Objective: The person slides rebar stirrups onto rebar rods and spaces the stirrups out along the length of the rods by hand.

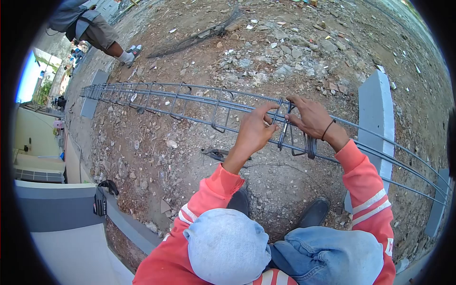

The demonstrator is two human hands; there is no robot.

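A long cage of steel bars [194,98] with square wire stirrups [216,111] runs across the view. My left hand [256,128] is at the cage, its fingers curled around the side of a stirrup near the upper bar. Close to its right, my right hand [308,116] reaches over the bars, with thumb and fingers on the same group of stirrups. Just below my right hand, a bunch of stirrups [311,147] hangs pressed together on the bars. The exact grip of my fingertips is partly hidden by the wires.
Grey blocks support the cage at the right [376,109] and far left [94,95]. Another person [97,31] stands at the upper left. Rubble [289,52] and dark netting [202,35] lie beyond the cage. A black strap [216,154] lies below it.
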